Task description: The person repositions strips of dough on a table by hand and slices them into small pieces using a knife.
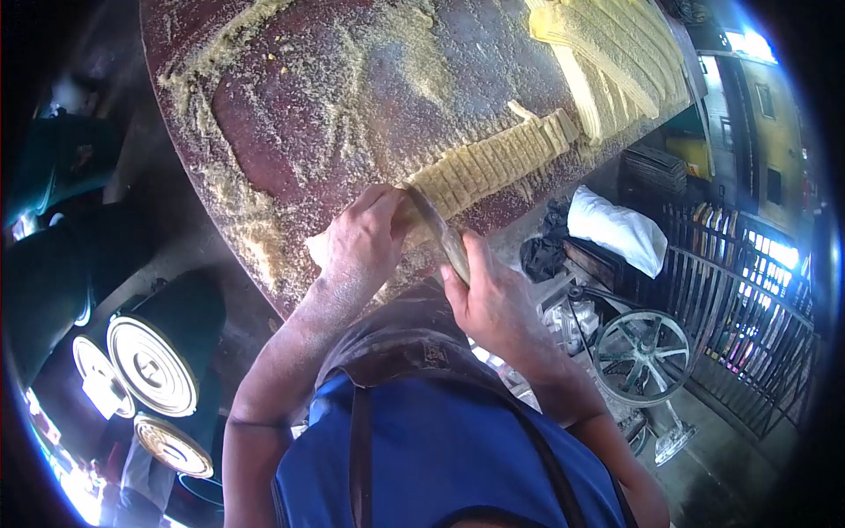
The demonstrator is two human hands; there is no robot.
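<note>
A pale yellow, crumb-coated log [493,163], which looks like dough, lies across the table near its edge, with crosswise cuts dividing it into many slices. My left hand [363,236] is closed over the log's near-left end, fingers curled on top; a bit of pale material pokes out beside the wrist. In my right hand [493,295] is a knife [429,216], gripped by its handle. Its blade slants across the log right beside my left fingertips. How deep the edge sits cannot be made out.
Yellow ridged slabs [620,57] are piled at the table's far right. Yellow crumbs cover much of the dark red table [282,132]. Right of it are a white sack [616,231], a spoked wheel [642,356] and a metal gate [739,299]. Round lids [151,365] stand at left.
</note>
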